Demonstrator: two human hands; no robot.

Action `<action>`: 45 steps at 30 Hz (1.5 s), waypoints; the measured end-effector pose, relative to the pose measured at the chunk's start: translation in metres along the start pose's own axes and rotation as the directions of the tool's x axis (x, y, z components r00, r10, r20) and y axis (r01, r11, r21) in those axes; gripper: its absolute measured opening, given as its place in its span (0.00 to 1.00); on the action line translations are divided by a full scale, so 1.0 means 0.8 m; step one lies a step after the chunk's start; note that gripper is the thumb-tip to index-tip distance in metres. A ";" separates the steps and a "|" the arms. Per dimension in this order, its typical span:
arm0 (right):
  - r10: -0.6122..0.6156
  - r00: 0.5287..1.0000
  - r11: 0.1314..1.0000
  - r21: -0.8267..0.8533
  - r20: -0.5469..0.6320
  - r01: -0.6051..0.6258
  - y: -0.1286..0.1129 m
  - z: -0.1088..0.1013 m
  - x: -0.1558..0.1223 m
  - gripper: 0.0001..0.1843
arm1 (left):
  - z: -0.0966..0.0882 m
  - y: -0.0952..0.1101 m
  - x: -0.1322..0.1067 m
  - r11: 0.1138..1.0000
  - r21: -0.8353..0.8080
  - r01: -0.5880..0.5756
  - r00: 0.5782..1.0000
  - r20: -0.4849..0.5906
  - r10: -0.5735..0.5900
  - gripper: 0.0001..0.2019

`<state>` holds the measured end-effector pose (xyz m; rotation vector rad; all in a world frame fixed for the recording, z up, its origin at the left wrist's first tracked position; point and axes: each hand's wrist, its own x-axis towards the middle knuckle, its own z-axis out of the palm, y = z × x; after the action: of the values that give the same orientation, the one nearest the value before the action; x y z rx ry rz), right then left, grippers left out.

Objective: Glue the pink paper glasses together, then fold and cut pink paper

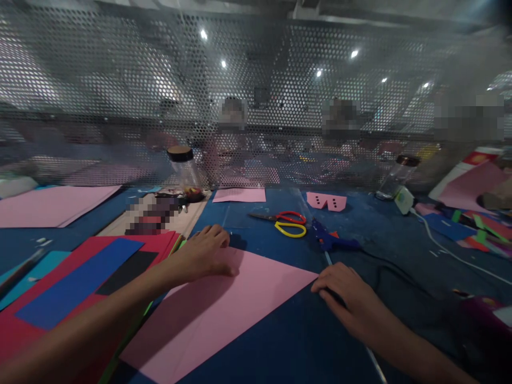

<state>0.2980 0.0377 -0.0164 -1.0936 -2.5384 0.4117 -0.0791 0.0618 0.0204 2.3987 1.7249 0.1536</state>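
Head view, with the pink sheet (240, 304) as the centre of the clock: the sheet lies on the blue table (296, 346), its narrowest corner pointing to 3 o'clock; the left hand (206, 253) is at 11 o'clock, over the sheet's upper-left edge, thumb and fingers parted with nothing clasped between them, though whether the thumb presses the paper I cannot tell; the right hand (344, 290) is at 3 o'clock, fingertips at that corner, and whether they pinch it or merely rest there I cannot tell. Scissors (277, 218) with one red and one yellow handle loop lie at 1 o'clock, blades towards the left; a blue glue gun (326, 239) lies at 2 o'clock, just beside the handles; beyond it is a pink cut-out (336, 202) with black dots; a smaller pink sheet (239, 196) lies at 12 o'clock, near the foot of a perforated screen (248, 48). At 11 o'clock stands a clear jar (187, 173) with a dark lid; at 9 o'clock, a blue strip (80, 285) and a black piece (128, 273) rest on red sheets (86, 248); more pink sheets (52, 205) lie at 10 o'clock.
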 end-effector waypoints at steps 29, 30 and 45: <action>0.016 1.000 1.000 0.000 -0.003 -0.016 -0.006 -0.002 -0.001 0.13 | -0.002 0.004 0.001 1.000 0.010 0.005 1.000 0.015 -0.005 0.28; 0.020 1.000 1.000 0.005 0.003 -0.020 -0.006 -0.002 -0.001 0.13 | -0.002 0.004 0.001 1.000 0.009 0.007 1.000 0.015 -0.007 0.28; 0.014 1.000 0.999 0.031 -0.016 -0.014 -0.015 -0.007 0.001 0.13 | 0.004 0.003 0.004 0.999 0.037 0.025 1.000 0.012 -0.025 0.23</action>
<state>0.2926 0.0310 -0.0063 -1.0997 -2.5033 0.4417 -0.0752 0.0642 0.0176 2.3975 1.7667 0.1038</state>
